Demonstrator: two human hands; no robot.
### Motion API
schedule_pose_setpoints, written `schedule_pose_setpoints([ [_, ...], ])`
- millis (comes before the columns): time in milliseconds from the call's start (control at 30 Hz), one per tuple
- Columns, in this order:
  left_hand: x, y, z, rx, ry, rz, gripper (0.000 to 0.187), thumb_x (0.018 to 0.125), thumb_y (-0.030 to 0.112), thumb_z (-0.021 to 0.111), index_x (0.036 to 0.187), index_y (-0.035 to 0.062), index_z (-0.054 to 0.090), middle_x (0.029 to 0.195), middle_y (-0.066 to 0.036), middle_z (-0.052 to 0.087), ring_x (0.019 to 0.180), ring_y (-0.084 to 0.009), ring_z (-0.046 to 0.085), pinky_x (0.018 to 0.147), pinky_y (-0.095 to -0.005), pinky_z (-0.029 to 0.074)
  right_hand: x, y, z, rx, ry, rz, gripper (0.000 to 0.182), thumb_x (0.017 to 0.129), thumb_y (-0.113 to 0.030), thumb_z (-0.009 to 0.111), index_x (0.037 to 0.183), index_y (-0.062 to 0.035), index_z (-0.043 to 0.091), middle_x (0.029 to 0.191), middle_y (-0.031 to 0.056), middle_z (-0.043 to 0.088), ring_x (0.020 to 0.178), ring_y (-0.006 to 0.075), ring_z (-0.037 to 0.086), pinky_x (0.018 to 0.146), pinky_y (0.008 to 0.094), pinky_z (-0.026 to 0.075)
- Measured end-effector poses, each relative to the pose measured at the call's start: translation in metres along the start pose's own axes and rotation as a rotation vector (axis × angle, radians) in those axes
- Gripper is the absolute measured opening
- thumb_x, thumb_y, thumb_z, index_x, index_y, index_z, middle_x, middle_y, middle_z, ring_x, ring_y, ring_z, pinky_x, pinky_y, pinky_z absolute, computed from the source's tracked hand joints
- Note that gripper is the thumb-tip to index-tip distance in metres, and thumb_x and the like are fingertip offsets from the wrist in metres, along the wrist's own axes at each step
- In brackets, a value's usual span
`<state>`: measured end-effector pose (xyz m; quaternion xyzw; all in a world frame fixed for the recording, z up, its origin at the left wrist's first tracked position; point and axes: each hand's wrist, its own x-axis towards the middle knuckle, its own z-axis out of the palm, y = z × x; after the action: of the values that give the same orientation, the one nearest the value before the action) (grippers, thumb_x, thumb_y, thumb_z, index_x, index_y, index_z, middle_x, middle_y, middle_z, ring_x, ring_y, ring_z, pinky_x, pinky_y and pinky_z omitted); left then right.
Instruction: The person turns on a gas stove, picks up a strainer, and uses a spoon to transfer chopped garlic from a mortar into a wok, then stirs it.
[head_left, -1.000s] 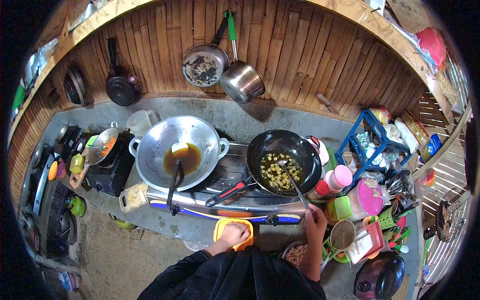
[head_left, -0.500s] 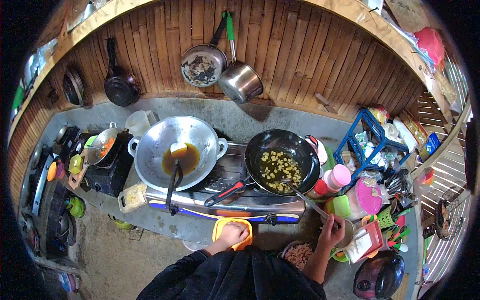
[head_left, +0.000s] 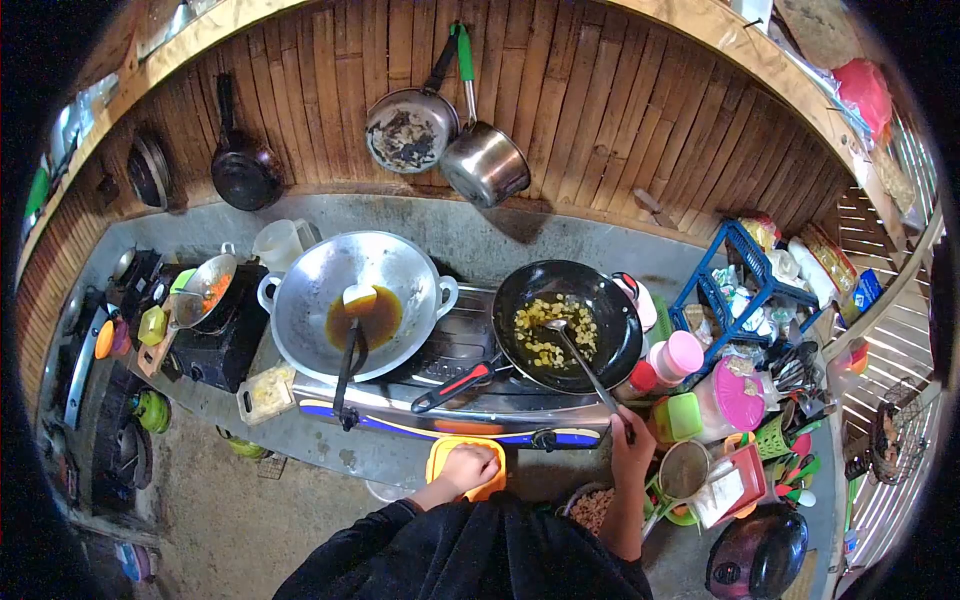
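In the head view my right hand (head_left: 632, 442) is closed round the handle of a long metal cooking spoon (head_left: 588, 368). The spoon's head rests among small pale slices (head_left: 545, 348) frying in oil in a black frying pan (head_left: 617, 340). Close to my body, my left hand (head_left: 469, 466) is curled at a yellow-orange plastic container (head_left: 492, 487), its fingers partly hidden. Left of the pan a large silver wok (head_left: 300, 310) holds brown oil, with a black-handled turner (head_left: 347, 375) leaning in it.
A gas stove (head_left: 500, 408) carries both pans. At the right are a blue rack (head_left: 712, 290), pink-lidded tubs (head_left: 738, 392), a strainer (head_left: 684, 470) and a dark rice cooker (head_left: 757, 552). A bowl of pinkish-brown food (head_left: 590, 508) sits by my right forearm. Pots (head_left: 484, 165) hang on the wall.
My right hand has moved left with the spoon, and its head has gone up and left within the pan, shifting the slices. My left hand stays in place.
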<state>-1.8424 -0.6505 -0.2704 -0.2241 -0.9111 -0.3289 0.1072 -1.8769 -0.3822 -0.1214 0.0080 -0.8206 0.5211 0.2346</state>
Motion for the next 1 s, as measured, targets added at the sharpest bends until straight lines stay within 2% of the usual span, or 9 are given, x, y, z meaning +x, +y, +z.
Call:
schedule_pose_setpoints([
  [167,-0.001,0.001,-0.001,0.001,-0.001,-0.023,0.025,0.079,0.026,0.053,0.064,0.006,0.053,0.065,-0.013,0.059,0.063,-0.0325,0.058,0.061,-0.0437,0.046,0.001,0.007,0.013,-0.093,-0.049,0.006,0.026,0.083,-0.009,0.062,0.107,0.0022,0.062,0.084,0.0074,0.065,0.074,0.0092,0.056,0.07,0.024,0.046],
  [233,-0.001,0.001,0.0,-0.001,-0.002,-0.029,0.025,0.079,0.026,0.053,0.064,0.0061,0.053,0.066,-0.013,0.059,0.064,-0.0325,0.059,0.061,-0.0439,0.046,0.001,-0.001,0.013,-0.153,-0.148,0.127,0.029,0.084,-0.009,0.06,0.111,0.0014,0.06,0.087,0.0115,0.065,0.077,0.0115,0.059,0.073,0.0258,0.047],
  [367,-0.001,0.001,0.0,-0.015,-0.015,-0.043,0.025,0.08,0.027,0.052,0.067,0.0066,0.054,0.067,-0.013,0.06,0.065,-0.0328,0.059,0.062,-0.0444,0.046,-0.001,0.005,0.011,-0.168,-0.152,0.053,0.03,0.085,-0.01,0.058,0.114,0.0005,0.058,0.089,0.0126,0.065,0.079,0.0142,0.06,0.075,0.0269,0.047],
  [467,-0.001,0.001,-0.001,-0.011,-0.007,-0.031,0.024,0.079,0.028,0.052,0.068,0.0068,0.054,0.068,-0.014,0.06,0.065,-0.0329,0.059,0.061,-0.0443,0.046,0.0,0.008,0.001,-0.162,-0.105,0.01,0.029,0.086,-0.011,0.057,0.113,0.0001,0.059,0.092,0.0144,0.066,0.082,0.0188,0.062,0.077,0.0287,0.047],
  [567,-0.001,0.001,-0.001,0.017,-0.027,-0.037,0.024,0.079,0.028,0.053,0.068,0.0071,0.055,0.068,-0.014,0.06,0.065,-0.0329,0.059,0.061,-0.0442,0.046,0.0,-0.016,-0.018,-0.201,-0.145,0.119,0.026,0.086,-0.011,0.057,0.109,0.0002,0.061,0.098,0.0204,0.065,0.094,0.0287,0.064,0.083,0.0329,0.047],
  [700,0.0,0.004,-0.004,0.024,-0.059,-0.061,0.023,0.08,0.028,0.052,0.068,0.0085,0.056,0.07,-0.012,0.062,0.068,-0.0306,0.061,0.065,-0.0427,0.047,-0.004,-0.049,-0.04,-0.298,-0.102,0.029,0.024,0.086,-0.012,0.058,0.107,-0.0001,0.062,0.098,0.0199,0.065,0.092,0.0265,0.064,0.081,0.0319,0.047],
  [800,0.0,0.003,-0.003,0.03,-0.057,-0.067,0.023,0.08,0.028,0.052,0.068,0.0087,0.056,0.07,-0.012,0.062,0.068,-0.0305,0.061,0.065,-0.0426,0.047,-0.006,-0.051,-0.054,-0.228,-0.112,0.142,0.023,0.087,-0.013,0.058,0.104,0.0009,0.063,0.095,0.0187,0.066,0.087,0.0244,0.065,0.077,0.0309,0.048],
  [867,0.0,0.002,-0.003,0.032,-0.061,-0.055,0.022,0.08,0.028,0.052,0.069,0.0087,0.056,0.07,-0.011,0.062,0.068,-0.0305,0.061,0.065,-0.0425,0.047,-0.008,-0.045,-0.064,-0.236,-0.111,0.19,0.023,0.087,-0.012,0.058,0.103,0.0037,0.063,0.08,0.0096,0.065,0.073,0.0141,0.058,0.069,0.0275,0.046],
  [1000,-0.001,0.001,-0.002,0.025,-0.067,-0.036,0.022,0.079,0.027,0.053,0.069,0.0084,0.056,0.07,-0.011,0.063,0.068,-0.0305,0.061,0.065,-0.0425,0.047,-0.012,-0.056,-0.079,-0.234,-0.076,0.052,0.022,0.088,-0.012,0.058,0.101,0.004,0.064,0.073,0.0075,0.063,0.068,0.0109,0.055,0.063,0.0253,0.044],
])
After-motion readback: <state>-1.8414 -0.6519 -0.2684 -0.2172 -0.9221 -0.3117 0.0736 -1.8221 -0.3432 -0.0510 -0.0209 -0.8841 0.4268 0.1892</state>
